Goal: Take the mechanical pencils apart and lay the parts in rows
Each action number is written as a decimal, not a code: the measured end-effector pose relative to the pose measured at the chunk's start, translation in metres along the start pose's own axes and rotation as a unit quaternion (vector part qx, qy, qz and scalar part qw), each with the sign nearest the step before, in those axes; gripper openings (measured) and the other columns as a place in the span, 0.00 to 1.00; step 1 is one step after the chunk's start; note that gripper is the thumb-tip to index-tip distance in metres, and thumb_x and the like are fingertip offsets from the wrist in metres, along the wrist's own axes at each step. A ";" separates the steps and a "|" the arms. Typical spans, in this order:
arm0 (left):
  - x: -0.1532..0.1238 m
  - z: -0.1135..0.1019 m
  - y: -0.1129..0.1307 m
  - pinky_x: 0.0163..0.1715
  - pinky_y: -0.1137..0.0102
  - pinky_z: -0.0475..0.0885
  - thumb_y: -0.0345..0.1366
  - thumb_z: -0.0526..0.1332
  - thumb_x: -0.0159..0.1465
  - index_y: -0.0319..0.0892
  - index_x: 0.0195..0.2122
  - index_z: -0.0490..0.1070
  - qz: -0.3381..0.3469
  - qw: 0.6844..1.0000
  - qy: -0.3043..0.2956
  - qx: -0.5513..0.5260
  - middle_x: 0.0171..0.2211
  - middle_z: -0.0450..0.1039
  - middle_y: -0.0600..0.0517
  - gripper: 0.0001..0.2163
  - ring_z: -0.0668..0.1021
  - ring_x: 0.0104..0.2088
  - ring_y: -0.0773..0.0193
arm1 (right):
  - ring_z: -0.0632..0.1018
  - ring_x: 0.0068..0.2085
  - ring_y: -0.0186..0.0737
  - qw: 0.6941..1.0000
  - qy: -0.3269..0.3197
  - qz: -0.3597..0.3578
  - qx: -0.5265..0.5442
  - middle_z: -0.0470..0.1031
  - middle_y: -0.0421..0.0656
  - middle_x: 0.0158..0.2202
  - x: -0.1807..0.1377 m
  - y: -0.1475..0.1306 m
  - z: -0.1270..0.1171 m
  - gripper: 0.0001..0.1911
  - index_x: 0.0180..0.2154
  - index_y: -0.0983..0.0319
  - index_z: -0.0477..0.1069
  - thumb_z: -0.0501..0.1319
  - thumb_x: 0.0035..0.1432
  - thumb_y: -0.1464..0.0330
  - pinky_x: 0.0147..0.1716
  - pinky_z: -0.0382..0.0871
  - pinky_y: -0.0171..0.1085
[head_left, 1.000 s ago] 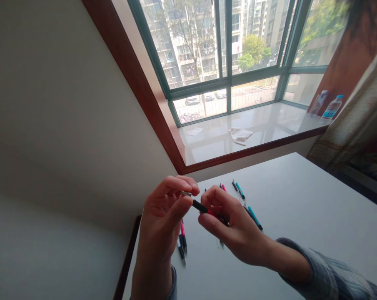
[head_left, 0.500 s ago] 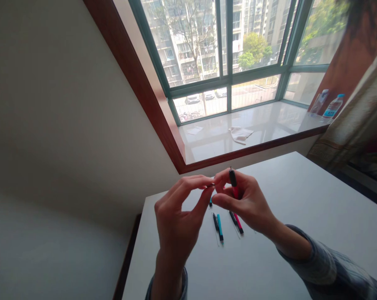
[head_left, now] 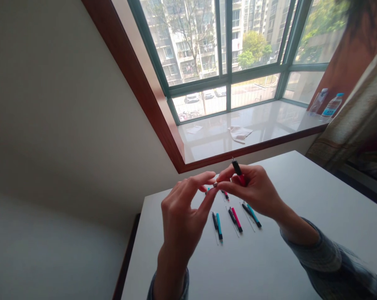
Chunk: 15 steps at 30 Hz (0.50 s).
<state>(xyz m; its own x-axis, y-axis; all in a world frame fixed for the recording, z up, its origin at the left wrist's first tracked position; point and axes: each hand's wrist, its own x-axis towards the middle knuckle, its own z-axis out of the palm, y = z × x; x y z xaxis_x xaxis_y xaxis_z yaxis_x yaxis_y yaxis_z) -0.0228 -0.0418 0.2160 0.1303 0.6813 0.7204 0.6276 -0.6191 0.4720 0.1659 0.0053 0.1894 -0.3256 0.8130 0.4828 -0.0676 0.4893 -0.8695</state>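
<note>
My left hand (head_left: 183,212) is raised above the table, its thumb and fingertips closed around a tiny dark, shiny piece (head_left: 215,184) too small to identify. My right hand (head_left: 253,187) meets it there, with the thumb tip touching or very close to that piece. Curled in the right fingers is a pen (head_left: 238,170) with a black grip and red body, its tip pointing up and its lower part hidden by the hand. Beneath lie disassembled pens: a teal one (head_left: 219,226), a red one (head_left: 236,220) and another teal one (head_left: 253,215), each beside a thin refill.
The white table (head_left: 263,262) has further pen parts (head_left: 225,195) at the back, partly covered by my hands. Beyond it is a window sill (head_left: 207,146) with a crumpled cloth (head_left: 240,134) and two plastic bottles (head_left: 332,105). A wall (head_left: 82,166) borders the left.
My right hand has moved slightly up and right, tilting the pen, and its thumb has come to the small piece. More of the pen parts on the table now show.
</note>
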 end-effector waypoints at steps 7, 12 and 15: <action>0.000 -0.010 0.000 0.35 0.69 0.79 0.33 0.68 0.66 0.47 0.45 0.79 -0.046 0.999 -0.003 -0.029 0.36 0.84 0.55 0.07 0.83 0.34 0.62 | 0.77 0.33 0.41 0.939 -0.008 0.039 -0.343 0.81 0.46 0.35 0.033 0.067 -0.076 0.11 0.40 0.62 0.82 0.66 0.64 0.61 0.34 0.68 0.38; 0.000 -0.009 -0.001 0.34 0.70 0.77 0.32 0.67 0.66 0.46 0.41 0.79 -0.042 0.998 -0.030 -0.030 0.35 0.83 0.54 0.04 0.83 0.34 0.62 | 0.79 0.36 0.42 0.870 -0.088 0.202 -0.440 0.83 0.47 0.36 0.034 0.153 -0.107 0.08 0.37 0.63 0.82 0.66 0.61 0.67 0.35 0.66 0.36; 0.000 -0.006 0.001 0.35 0.69 0.77 0.32 0.67 0.66 0.46 0.41 0.79 -0.041 0.997 -0.053 -0.035 0.35 0.83 0.54 0.04 0.83 0.34 0.62 | 0.79 0.35 0.41 0.858 -0.139 0.245 -0.430 0.83 0.48 0.37 0.027 0.181 -0.112 0.08 0.37 0.64 0.83 0.67 0.58 0.68 0.33 0.66 0.35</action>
<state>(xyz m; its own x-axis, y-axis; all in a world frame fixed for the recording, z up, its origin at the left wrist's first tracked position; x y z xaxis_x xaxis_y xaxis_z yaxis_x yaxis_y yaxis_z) -0.0264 -0.0451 0.2193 0.1630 0.7657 0.6223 0.5844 -0.5831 0.5644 0.2507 0.1512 0.0564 -0.3363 0.9394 -0.0671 0.8234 0.2587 -0.5050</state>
